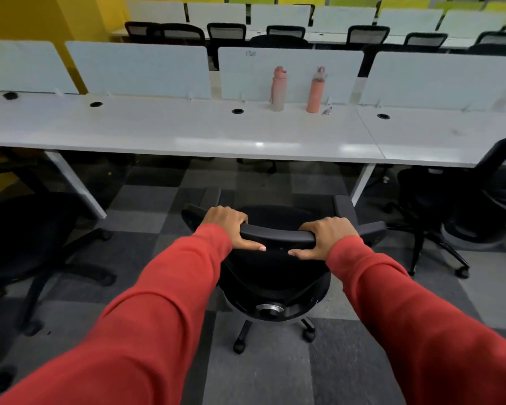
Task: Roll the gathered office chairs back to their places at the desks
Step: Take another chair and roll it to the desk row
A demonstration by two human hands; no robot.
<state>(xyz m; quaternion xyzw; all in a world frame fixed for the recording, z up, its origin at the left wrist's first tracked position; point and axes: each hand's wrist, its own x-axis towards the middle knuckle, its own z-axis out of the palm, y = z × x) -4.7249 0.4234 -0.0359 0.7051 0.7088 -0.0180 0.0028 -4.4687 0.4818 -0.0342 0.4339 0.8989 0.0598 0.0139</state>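
Observation:
A black office chair (pixel 275 276) stands on the carpet right in front of me, its back toward me and its armrests pointing at the long white desk (pixel 187 133). My left hand (pixel 230 228) grips the left end of the chair's top rail, fingers curled over it and thumb underneath. On the right end of the same rail, my right hand (pixel 323 236) holds it the same way. The chair's seat is short of the desk edge, facing the bay between two white desk legs.
A second black chair (pixel 26 244) stands at the left, another black chair (pixel 456 206) at the right, partly under the desk. Two pink bottles (pixel 278 89) (pixel 316 90) stand against the white divider panels. More desks and chairs fill the rows behind. The floor is grey carpet tile.

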